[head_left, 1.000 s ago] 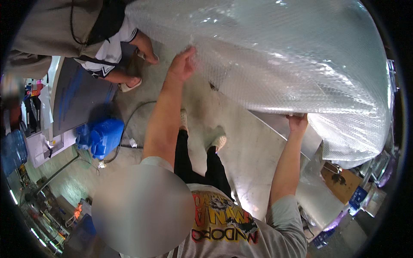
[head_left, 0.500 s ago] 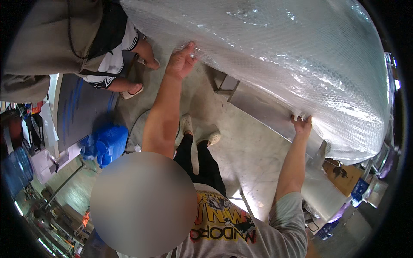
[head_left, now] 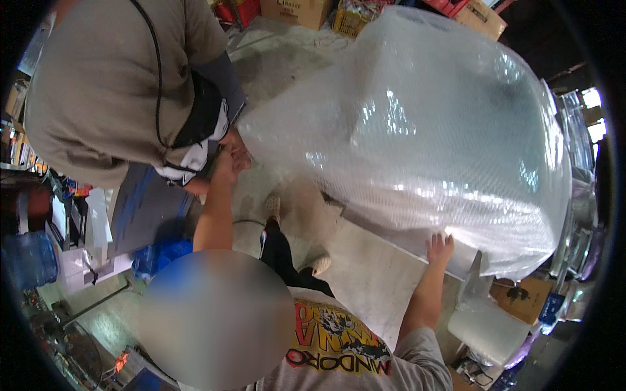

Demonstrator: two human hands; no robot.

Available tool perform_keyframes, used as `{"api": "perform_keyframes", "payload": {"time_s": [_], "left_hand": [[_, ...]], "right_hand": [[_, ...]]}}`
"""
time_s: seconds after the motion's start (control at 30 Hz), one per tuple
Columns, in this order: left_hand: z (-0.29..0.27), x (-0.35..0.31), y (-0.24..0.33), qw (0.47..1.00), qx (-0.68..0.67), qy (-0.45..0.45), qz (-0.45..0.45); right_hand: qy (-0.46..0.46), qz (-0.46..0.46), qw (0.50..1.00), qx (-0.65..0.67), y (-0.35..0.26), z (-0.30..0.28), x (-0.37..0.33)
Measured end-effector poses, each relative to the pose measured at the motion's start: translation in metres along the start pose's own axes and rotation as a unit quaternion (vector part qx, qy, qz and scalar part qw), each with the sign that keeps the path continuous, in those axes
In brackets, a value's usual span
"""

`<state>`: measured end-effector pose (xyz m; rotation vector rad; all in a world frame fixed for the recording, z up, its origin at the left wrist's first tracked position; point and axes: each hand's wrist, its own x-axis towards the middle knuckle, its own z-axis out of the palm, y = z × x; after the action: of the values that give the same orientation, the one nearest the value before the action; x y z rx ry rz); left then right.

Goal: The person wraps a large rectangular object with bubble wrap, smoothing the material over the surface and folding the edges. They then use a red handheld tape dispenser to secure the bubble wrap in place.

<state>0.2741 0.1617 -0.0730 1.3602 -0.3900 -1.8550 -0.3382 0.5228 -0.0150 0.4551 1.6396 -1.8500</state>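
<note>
A large sheet of clear bubble wrap (head_left: 443, 137) is draped over a big object on the right, whose shape is mostly hidden. Its left corner tapers toward my left hand (head_left: 229, 163), which is closed at the sheet's edge, close to a co-worker's leg. The exact grip is hard to see. My right hand (head_left: 440, 247) has its fingers apart at the sheet's near lower edge, touching or nearly touching the wrap. Below that edge a flat pale panel (head_left: 385, 231) shows.
A co-worker in a brown top (head_left: 104, 98) leans in at the left. Blue plastic jugs (head_left: 163, 254) stand by a dark board (head_left: 143, 208). A cardboard box (head_left: 521, 296) is at the lower right; a yellow crate (head_left: 349, 23) and another carton (head_left: 297, 12) stand at the far side.
My left hand has moved left and down, toward the co-worker, who now leans farther into view. My right hand's fingers have spread from a pinch on the wrap's edge. The view has shifted.
</note>
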Motion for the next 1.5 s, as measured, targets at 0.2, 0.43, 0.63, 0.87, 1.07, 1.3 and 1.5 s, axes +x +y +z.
{"api": "perform_keyframes", "payload": {"time_s": [0.2, 0.43, 0.63, 0.87, 1.07, 1.3, 1.5], "left_hand": [[0.118, -0.013, 0.056, 0.845, 0.345, -0.37, 0.175], [0.189, 0.009, 0.003, 0.873, 0.261, -0.406, -0.064], [0.272, 0.061, 0.013, 0.886, 0.336, -0.318, 0.033], [0.285, 0.077, -0.011, 0.922, 0.315, -0.223, 0.017], [0.293, 0.08, -0.02, 0.937, 0.283, -0.203, 0.042], [0.294, 0.078, -0.033, 0.921, 0.332, -0.137, 0.152], [0.295, 0.09, -0.041, 0.931, 0.325, -0.145, 0.083]], "right_hand": [[0.088, -0.153, 0.98, -0.09, -0.019, 0.025, -0.063], [0.192, -0.335, 0.906, -0.171, -0.059, 0.097, -0.174], [0.278, -0.401, 0.855, -0.177, -0.074, 0.137, -0.216], [0.314, -0.414, 0.825, -0.221, -0.088, 0.16, -0.238], [0.298, -0.434, 0.816, -0.24, -0.086, 0.164, -0.239], [0.283, -0.402, 0.829, -0.266, -0.079, 0.148, -0.231], [0.283, -0.39, 0.842, -0.244, -0.073, 0.132, -0.234]]}}
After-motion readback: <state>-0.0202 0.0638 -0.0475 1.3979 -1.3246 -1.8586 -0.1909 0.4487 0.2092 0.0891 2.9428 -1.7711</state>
